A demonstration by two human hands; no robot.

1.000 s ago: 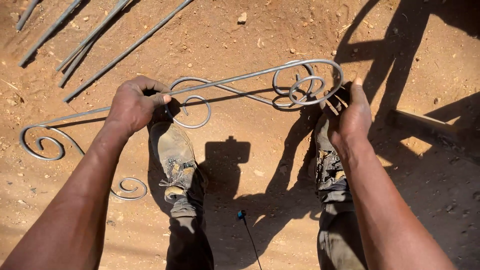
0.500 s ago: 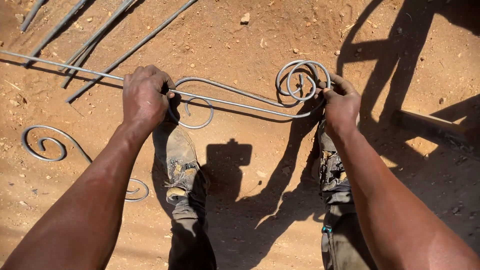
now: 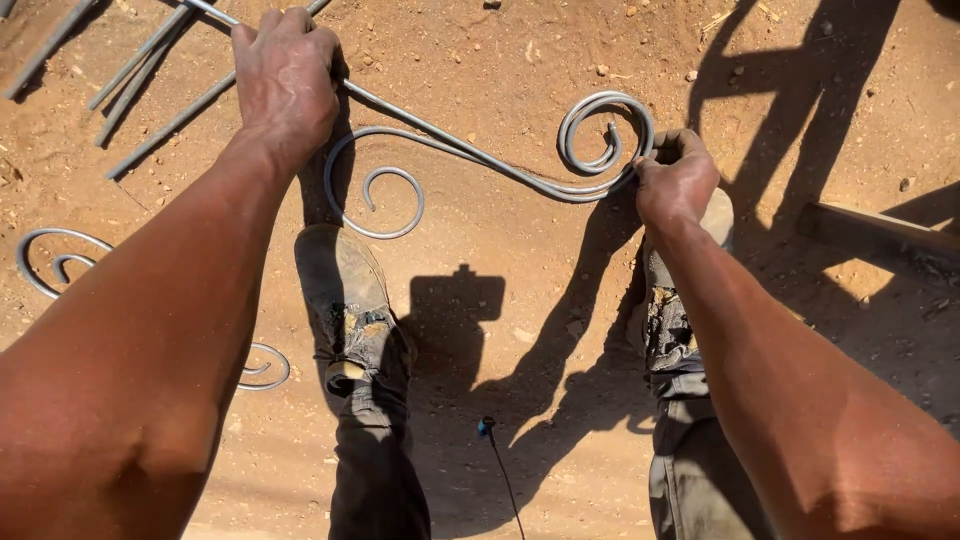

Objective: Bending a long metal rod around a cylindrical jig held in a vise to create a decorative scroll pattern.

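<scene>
I hold two grey metal scroll rods (image 3: 470, 152) together above the sandy ground. My left hand (image 3: 285, 75) grips their straight stretch near the top left. My right hand (image 3: 675, 180) pinches the rim of the coiled spiral end (image 3: 600, 130) at the right. A second, smaller spiral curl (image 3: 385, 200) hangs below the rods between my hands. My worn boots (image 3: 350, 300) stand under the rods, and my shadow falls between them.
Several straight metal rods (image 3: 150, 70) lie on the dirt at the top left. Another scrolled piece (image 3: 55, 255) rests on the ground at the left, with a small curl (image 3: 262, 368) by my left leg. A beam (image 3: 870, 232) lies at the right.
My left hand has risen toward the top of the view, tilting the rods so they slope down to the right. The spiral end stays in my right hand.
</scene>
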